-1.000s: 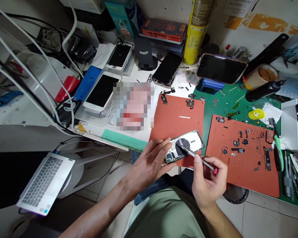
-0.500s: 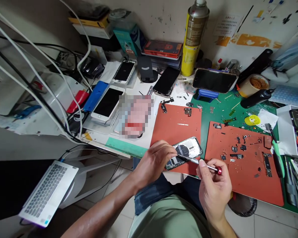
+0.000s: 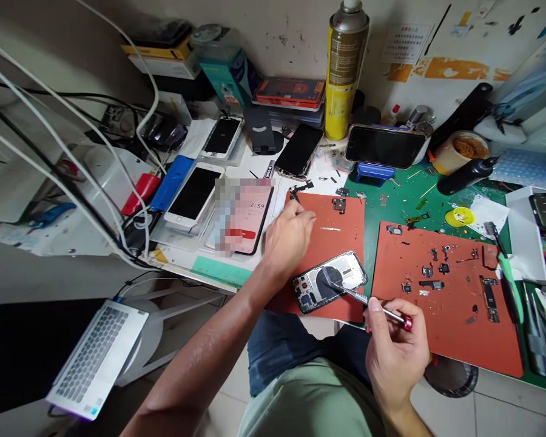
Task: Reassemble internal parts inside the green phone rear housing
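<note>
An opened phone housing (image 3: pixel 310 295) lies tilted on the left red mat (image 3: pixel 346 233). My right hand (image 3: pixel 397 346) is closed around a metal screwdriver-like tool (image 3: pixel 394 314) with a red end cap; its thin tip reaches over the dark round area of the housing. Above and left of the housing, my left hand (image 3: pixel 289 237) is over the mat's left edge, fingers bent and drawn together beside a small dark part (image 3: pixel 295 195). Whether that hand grips anything is hidden. A metal strip (image 3: pixel 330 229) and a small component (image 3: pixel 339 205) lie to its right.
Many small parts lie on the right red mat (image 3: pixel 455 328). A lit phone (image 3: pixel 250 221) and a white phone (image 3: pixel 195 194) are at the left. Behind stand a spray can (image 3: pixel 346 73) and a propped phone (image 3: pixel 385 146). Tweezers and a green-handled brush (image 3: pixel 509 285) are at the right.
My left hand has left the tool's tip and moved up and left to the mat's upper left edge. My right hand still holds the tool over the housing. The view has shifted slightly.
</note>
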`<state>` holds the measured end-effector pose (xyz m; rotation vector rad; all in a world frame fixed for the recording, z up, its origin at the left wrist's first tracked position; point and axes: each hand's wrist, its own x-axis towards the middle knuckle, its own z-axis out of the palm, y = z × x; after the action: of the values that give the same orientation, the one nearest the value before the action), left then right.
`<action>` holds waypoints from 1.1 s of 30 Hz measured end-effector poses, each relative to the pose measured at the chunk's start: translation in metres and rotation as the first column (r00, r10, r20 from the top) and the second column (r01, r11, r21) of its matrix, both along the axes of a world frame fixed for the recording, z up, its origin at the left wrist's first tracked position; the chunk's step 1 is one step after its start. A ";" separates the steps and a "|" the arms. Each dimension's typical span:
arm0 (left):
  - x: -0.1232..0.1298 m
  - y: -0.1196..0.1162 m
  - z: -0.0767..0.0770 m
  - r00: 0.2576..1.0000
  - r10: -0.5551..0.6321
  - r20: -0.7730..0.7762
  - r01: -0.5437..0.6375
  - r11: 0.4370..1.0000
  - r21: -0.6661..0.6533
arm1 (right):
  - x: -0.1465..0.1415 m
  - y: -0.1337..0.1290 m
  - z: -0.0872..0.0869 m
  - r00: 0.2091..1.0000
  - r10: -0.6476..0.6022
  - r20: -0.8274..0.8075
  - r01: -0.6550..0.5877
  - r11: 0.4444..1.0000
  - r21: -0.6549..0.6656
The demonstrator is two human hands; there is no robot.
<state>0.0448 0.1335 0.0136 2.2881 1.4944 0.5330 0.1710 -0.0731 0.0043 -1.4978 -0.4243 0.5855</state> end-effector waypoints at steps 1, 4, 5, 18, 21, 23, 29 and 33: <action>0.000 0.001 -0.001 1.000 0.005 -0.008 -0.005 1.000 -0.005 | 0.000 0.000 0.000 1.000 -0.003 -0.005 0.003 1.000 0.007; 0.000 0.001 -0.002 1.000 0.018 -0.014 -0.019 1.000 -0.013 | 0.000 0.000 0.002 1.000 -0.002 -0.023 0.002 1.000 0.017; 0.000 0.002 -0.003 1.000 0.022 -0.013 -0.022 1.000 -0.014 | 0.000 0.000 0.002 1.000 -0.001 -0.025 0.001 1.000 0.017; -0.050 -0.085 0.009 0.940 -0.335 0.061 0.331 0.941 0.074 | -0.004 -0.006 -0.009 0.978 -0.032 0.204 0.017 0.997 0.074; -0.058 -0.113 0.000 0.913 -0.409 0.007 0.407 0.910 0.073 | -0.007 -0.004 -0.018 0.930 0.002 0.368 -0.026 0.998 0.060; -0.059 -0.119 -0.004 0.911 -0.413 0.004 0.411 0.909 0.074 | -0.009 -0.001 -0.022 0.880 0.024 0.474 -0.054 0.997 0.049; -0.058 -0.111 -0.002 0.904 -0.425 0.035 0.421 0.902 0.093 | -0.015 0.010 -0.027 0.763 0.051 0.644 -0.139 0.987 0.086; -0.059 -0.111 0.000 0.931 -0.350 0.104 0.352 0.936 0.000 | -0.017 0.015 -0.025 0.707 0.074 0.704 -0.172 0.982 0.070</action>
<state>-0.0145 0.0227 0.0139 2.3982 1.0038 0.5187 0.1538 -0.0584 -0.0211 -1.5328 -1.1455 0.0502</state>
